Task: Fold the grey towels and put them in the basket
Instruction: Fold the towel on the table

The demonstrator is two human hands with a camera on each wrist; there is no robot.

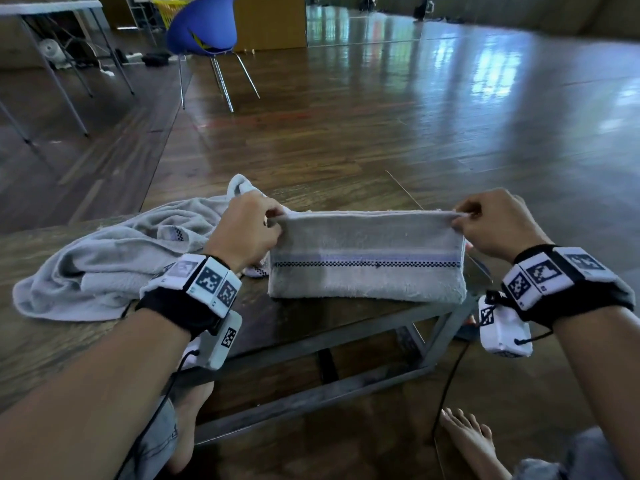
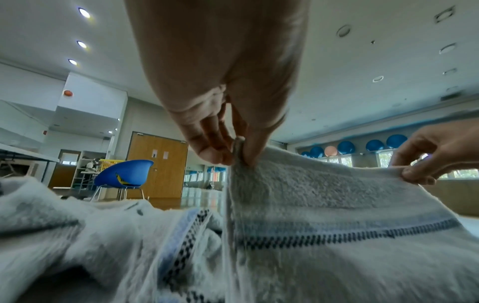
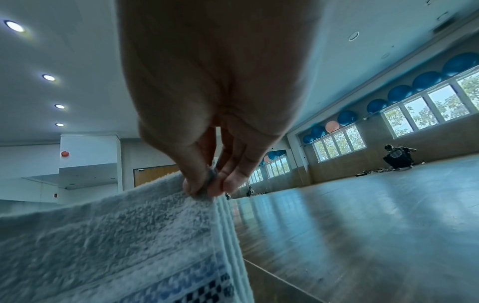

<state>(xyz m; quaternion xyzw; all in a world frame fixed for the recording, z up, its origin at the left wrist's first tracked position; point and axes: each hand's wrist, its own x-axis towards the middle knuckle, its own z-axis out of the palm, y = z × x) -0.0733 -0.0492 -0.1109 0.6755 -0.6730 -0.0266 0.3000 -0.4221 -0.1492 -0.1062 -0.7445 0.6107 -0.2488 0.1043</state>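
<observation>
A folded grey towel with a blue and checkered stripe hangs upright between my hands, its lower fold touching the low table. My left hand pinches its top left corner, thumb against fingers. My right hand pinches the top right corner. The top edge is pulled taut. A second grey towel lies crumpled on the table to the left, beside my left wrist. No basket shows near me.
The low wooden table has a metal frame below it. My bare feet rest under and beside it. A blue chair and a folding table stand far left. A person crouches far off on the wooden floor.
</observation>
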